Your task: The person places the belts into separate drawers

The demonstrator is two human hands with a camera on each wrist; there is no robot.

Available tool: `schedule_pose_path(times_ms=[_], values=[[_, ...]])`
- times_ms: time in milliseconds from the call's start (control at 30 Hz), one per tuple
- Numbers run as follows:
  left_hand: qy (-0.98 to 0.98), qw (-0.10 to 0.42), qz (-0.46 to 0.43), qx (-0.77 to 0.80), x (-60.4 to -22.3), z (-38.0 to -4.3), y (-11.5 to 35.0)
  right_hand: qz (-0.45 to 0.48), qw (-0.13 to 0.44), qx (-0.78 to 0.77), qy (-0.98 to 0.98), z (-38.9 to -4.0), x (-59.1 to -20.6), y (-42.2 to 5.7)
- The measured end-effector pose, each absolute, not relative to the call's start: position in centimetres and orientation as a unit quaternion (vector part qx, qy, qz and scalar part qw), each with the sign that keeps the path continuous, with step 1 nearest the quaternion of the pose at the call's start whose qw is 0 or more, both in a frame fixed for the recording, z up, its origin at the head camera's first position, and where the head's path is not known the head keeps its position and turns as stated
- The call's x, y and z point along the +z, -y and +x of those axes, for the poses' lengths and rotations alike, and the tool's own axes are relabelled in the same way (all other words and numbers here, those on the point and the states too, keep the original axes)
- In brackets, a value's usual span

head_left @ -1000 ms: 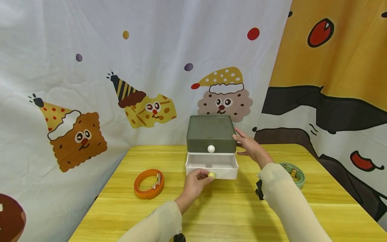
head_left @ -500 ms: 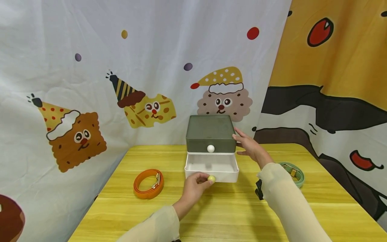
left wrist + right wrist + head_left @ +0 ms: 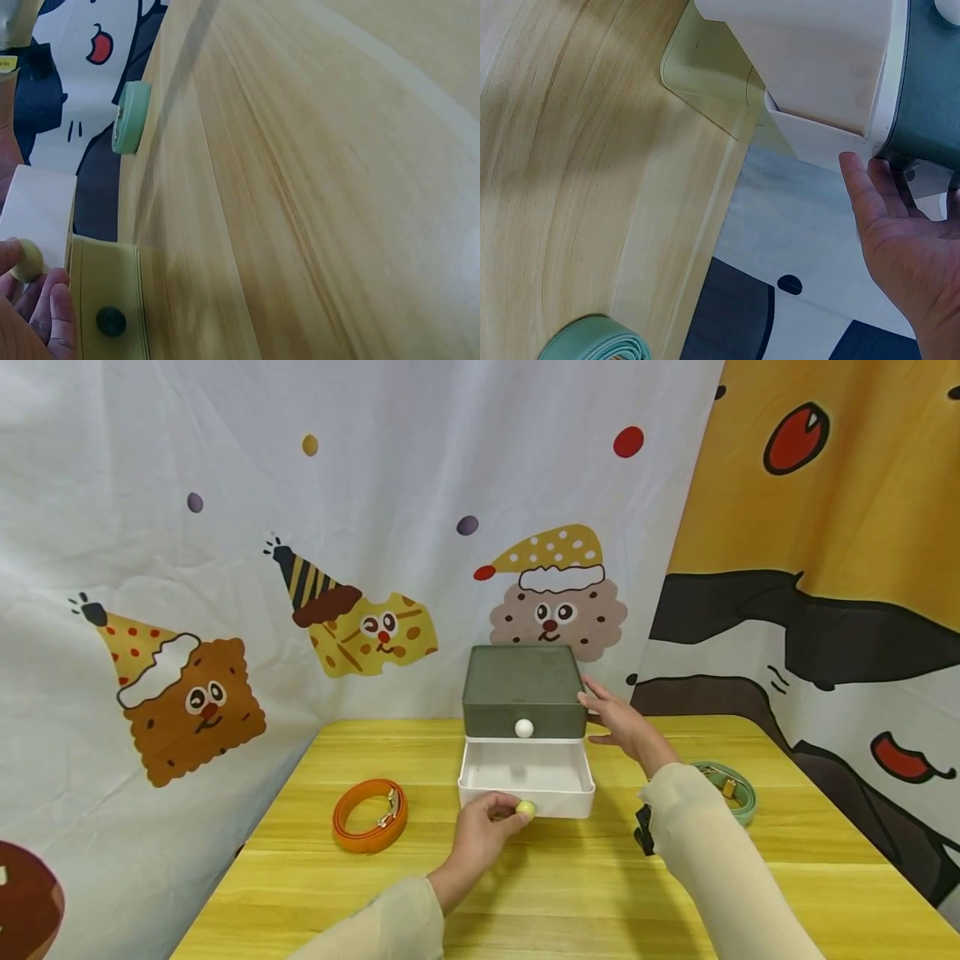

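Note:
A small drawer cabinet with a dark green top stands at the back middle of the table. Its white drawer is pulled out, and its inside shows bare. My left hand pinches that drawer's pale yellow knob between thumb and fingers; the left wrist view shows the knob too. My right hand rests with extended fingers against the cabinet's right side, as the right wrist view confirms. Below the white drawer, a yellowish drawer with a dark green knob appears in the left wrist view.
On the wooden table, a coiled orange belt lies left of the cabinet. A coiled light green belt lies to the right, partly behind my right sleeve. A printed curtain hangs close behind the table.
The white drawer has slid further out towards me, with my left hand moving back on its knob. My right hand has stayed at the cabinet's side.

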State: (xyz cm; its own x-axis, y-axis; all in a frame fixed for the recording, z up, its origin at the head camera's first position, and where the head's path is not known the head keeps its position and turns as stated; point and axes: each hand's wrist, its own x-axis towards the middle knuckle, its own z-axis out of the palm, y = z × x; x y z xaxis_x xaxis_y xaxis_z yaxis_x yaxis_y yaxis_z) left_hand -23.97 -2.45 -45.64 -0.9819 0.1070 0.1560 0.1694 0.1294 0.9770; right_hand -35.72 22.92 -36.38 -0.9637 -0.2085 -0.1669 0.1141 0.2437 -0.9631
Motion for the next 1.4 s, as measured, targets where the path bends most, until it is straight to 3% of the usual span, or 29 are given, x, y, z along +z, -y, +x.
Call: schedule_pose_path(times_ms=[1067, 1400], values=[[0.732, 0.011, -0.086, -0.676, -46.1, -22.6, 2.4, -0.032, 0.128, -0.613, -0.779, -35.6, -36.2, -22.9], [0.731, 0.009, -0.11, -0.674, -44.0, -20.9, 2.3, -0.035, 0.128, -0.611, -0.78, -35.5, -36.2, -22.8]])
